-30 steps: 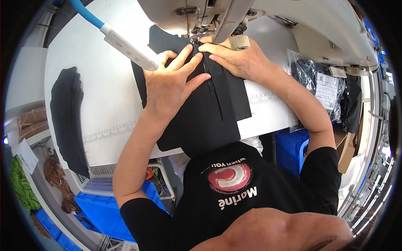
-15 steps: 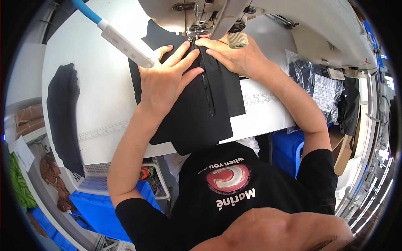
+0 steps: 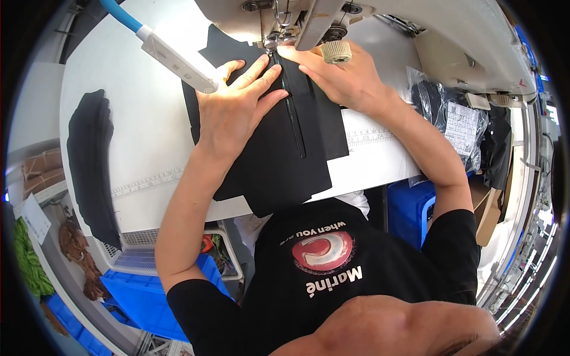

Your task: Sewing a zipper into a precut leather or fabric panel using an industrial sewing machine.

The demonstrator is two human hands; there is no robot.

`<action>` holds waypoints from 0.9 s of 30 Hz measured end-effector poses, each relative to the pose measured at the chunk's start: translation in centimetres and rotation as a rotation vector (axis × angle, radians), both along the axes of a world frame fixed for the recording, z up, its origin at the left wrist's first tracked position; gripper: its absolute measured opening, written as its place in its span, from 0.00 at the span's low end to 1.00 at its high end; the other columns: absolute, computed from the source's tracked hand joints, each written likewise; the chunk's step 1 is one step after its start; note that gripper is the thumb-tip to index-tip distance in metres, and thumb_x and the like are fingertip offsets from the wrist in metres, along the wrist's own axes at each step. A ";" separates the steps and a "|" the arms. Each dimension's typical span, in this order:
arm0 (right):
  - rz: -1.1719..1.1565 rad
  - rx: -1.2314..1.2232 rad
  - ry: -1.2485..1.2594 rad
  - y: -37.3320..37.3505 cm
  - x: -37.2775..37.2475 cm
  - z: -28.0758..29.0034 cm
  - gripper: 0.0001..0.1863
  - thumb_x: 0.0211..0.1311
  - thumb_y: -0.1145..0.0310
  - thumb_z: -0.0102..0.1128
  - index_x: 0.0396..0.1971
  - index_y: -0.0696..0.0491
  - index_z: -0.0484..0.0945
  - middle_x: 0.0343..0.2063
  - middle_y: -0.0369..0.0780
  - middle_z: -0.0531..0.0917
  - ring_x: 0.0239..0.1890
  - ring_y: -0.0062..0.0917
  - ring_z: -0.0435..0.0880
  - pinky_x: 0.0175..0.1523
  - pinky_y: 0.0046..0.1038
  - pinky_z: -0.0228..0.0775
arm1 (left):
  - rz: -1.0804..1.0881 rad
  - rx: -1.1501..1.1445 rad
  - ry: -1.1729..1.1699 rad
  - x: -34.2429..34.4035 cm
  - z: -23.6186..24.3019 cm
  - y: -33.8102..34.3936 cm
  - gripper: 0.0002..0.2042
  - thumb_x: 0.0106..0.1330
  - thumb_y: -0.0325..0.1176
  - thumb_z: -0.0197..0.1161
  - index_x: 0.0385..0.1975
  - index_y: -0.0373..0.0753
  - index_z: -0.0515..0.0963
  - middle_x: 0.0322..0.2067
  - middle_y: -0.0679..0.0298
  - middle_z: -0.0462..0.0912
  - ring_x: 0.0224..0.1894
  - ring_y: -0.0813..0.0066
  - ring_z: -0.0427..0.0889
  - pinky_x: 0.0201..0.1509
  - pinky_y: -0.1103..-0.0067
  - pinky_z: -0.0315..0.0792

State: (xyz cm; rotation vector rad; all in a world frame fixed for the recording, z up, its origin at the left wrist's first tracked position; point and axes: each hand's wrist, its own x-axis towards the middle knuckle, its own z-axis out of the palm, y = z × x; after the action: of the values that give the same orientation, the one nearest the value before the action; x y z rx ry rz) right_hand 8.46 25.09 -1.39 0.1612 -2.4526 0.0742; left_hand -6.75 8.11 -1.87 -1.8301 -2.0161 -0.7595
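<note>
Black fabric (image 3: 267,172) with a zipper (image 3: 291,115) set into it lies on the white table, its far part under the presser foot (image 3: 279,43) of a sewing machine. My left hand (image 3: 228,115) rests flat on the cloth left of the zipper, fingers spread, their tips just short of the foot. On the other side, my right hand (image 3: 350,80) arches over the fabric. Its index fingertip touches the cloth close by the foot and the thumb stands apart from it; the other fingers are curled and partly hidden by the machine's knob (image 3: 336,52).
A stack of black cloth pieces (image 3: 90,166) lies at the table's left. A white device on a blue cable (image 3: 178,62) juts over my left hand. At right lies a clear plastic bag (image 3: 460,124) with a label. Blue bins (image 3: 409,207) stand below the table.
The fabric and zipper have slid slightly away from me, toward the machine. My right hand has arched up, its thumb drawing back to the right. The left hand moved slightly forward with the cloth.
</note>
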 end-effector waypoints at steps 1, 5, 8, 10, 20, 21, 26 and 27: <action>-0.035 -0.015 -0.015 -0.1 0.0 0.0 0.11 0.54 0.66 0.63 0.38 0.49 0.80 0.29 0.36 0.79 0.30 0.29 0.80 0.34 0.30 0.73 | 0.005 -0.004 0.003 0.0 0.0 0.0 0.17 0.54 0.49 0.68 0.40 0.51 0.84 0.44 0.75 0.84 0.44 0.65 0.81 0.47 0.70 0.72; -0.133 -0.052 -0.144 -0.3 -0.4 -0.2 0.12 0.53 0.68 0.62 0.40 0.47 0.79 0.25 0.34 0.78 0.21 0.29 0.80 0.24 0.28 0.71 | 0.012 -0.005 -0.003 0.1 0.2 0.1 0.16 0.54 0.49 0.67 0.40 0.51 0.84 0.44 0.74 0.84 0.44 0.65 0.81 0.47 0.70 0.72; -0.119 -0.071 -0.138 -0.1 -0.1 -0.6 0.13 0.53 0.68 0.61 0.41 0.45 0.80 0.24 0.35 0.79 0.22 0.29 0.81 0.24 0.28 0.72 | 0.015 -0.010 0.001 0.2 0.4 0.1 0.16 0.54 0.49 0.67 0.41 0.51 0.84 0.44 0.74 0.84 0.44 0.65 0.81 0.47 0.71 0.72; -0.119 -0.059 -0.129 0.2 0.0 -1.2 0.14 0.54 0.68 0.61 0.42 0.45 0.80 0.24 0.35 0.79 0.22 0.29 0.81 0.24 0.28 0.73 | 0.012 -0.018 0.008 0.1 0.4 0.0 0.16 0.54 0.49 0.67 0.41 0.51 0.84 0.44 0.74 0.84 0.45 0.65 0.81 0.47 0.71 0.72; -0.081 -0.161 -0.448 -2.7 3.1 4.8 0.21 0.51 0.74 0.59 0.48 0.51 0.76 0.28 0.40 0.77 0.29 0.33 0.80 0.33 0.31 0.74 | -0.139 -0.293 -0.043 1.8 0.9 -2.6 0.30 0.60 0.48 0.62 0.62 0.42 0.67 0.64 0.61 0.66 0.64 0.59 0.66 0.63 0.52 0.57; 0.050 -0.246 -0.487 -3.8 4.8 5.7 0.25 0.50 0.73 0.62 0.52 0.52 0.75 0.27 0.40 0.75 0.28 0.32 0.78 0.33 0.32 0.72 | -0.248 -0.425 -0.003 2.5 1.4 -4.2 0.37 0.61 0.51 0.59 0.66 0.36 0.58 0.68 0.57 0.57 0.69 0.59 0.58 0.64 0.51 0.55; 0.174 -0.135 -0.490 -8.0 8.4 3.5 0.26 0.45 0.72 0.64 0.49 0.57 0.76 0.22 0.36 0.71 0.22 0.26 0.74 0.27 0.28 0.68 | -0.296 -0.453 -0.196 6.9 2.2 -9.8 0.38 0.56 0.56 0.61 0.63 0.37 0.65 0.66 0.58 0.63 0.68 0.62 0.61 0.64 0.55 0.56; 0.196 -0.165 -0.436 -8.2 8.1 2.7 0.22 0.47 0.73 0.60 0.47 0.57 0.76 0.22 0.36 0.71 0.22 0.26 0.75 0.28 0.28 0.69 | -0.236 -0.420 -0.172 7.2 2.1 -10.0 0.37 0.56 0.56 0.62 0.62 0.37 0.66 0.65 0.58 0.65 0.67 0.63 0.62 0.63 0.56 0.58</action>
State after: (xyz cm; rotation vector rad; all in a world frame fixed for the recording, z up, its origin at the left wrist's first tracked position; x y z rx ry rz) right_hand 16.58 16.88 1.32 0.3426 -2.8396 0.4373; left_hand 0.49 -1.86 0.20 -2.3423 -2.2245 -0.6027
